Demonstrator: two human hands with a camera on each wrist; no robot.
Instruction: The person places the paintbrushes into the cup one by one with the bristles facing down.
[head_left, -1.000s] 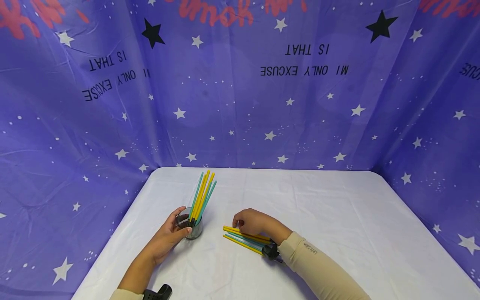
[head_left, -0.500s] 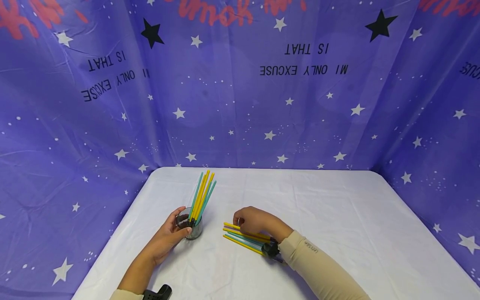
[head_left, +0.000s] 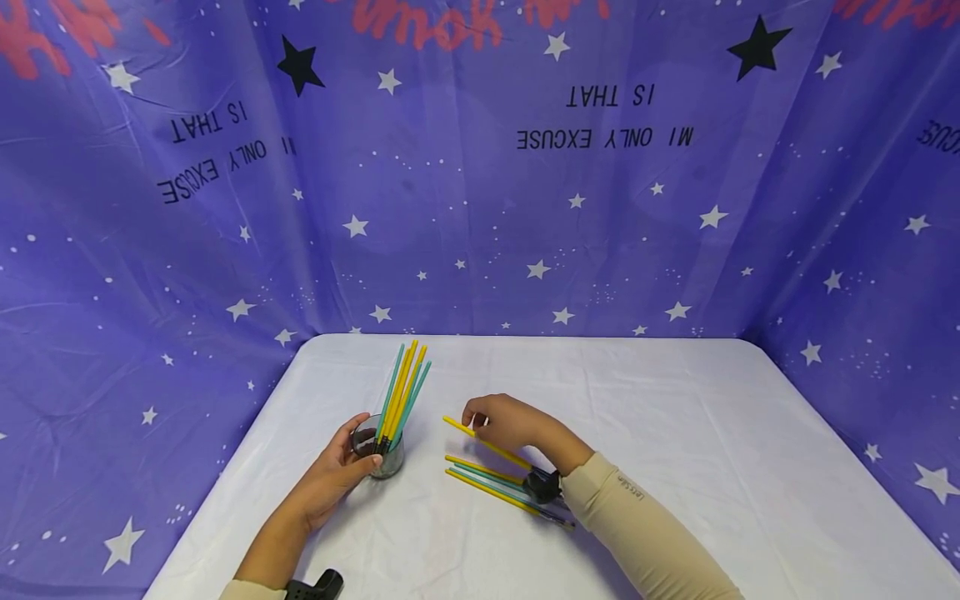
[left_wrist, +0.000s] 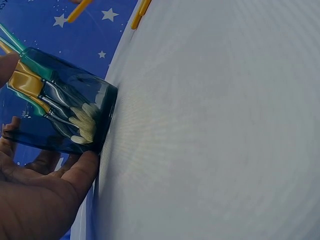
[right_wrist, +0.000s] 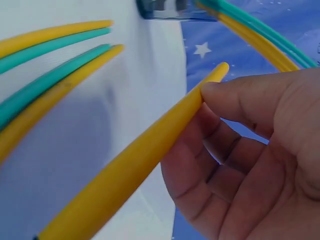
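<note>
My left hand (head_left: pixel 333 475) holds a dark see-through glass cup (head_left: pixel 388 462) on the table, thumb on one side and fingers round the other. In it several yellow and teal paintbrushes (head_left: pixel 405 392) lean to the right, their pale bristles (left_wrist: pixel 82 125) down at the bottom in the left wrist view. My right hand (head_left: pixel 510 429) pinches a yellow paintbrush (right_wrist: pixel 135 155) near the end of its handle, between thumb and fingers. That brush is raised over the table; its bristle end is hidden behind the wrist in the head view.
Several yellow and teal paintbrushes (head_left: pixel 487 487) lie side by side below my right hand, handle ends toward the cup. A white cloth covers the table (head_left: pixel 637 400). A purple star-print curtain (head_left: pixel 480 208) stands behind it and along both sides.
My right hand has lifted one yellow paintbrush away from the others on the table, up and toward the back. My left hand and the cup have stayed in place.
</note>
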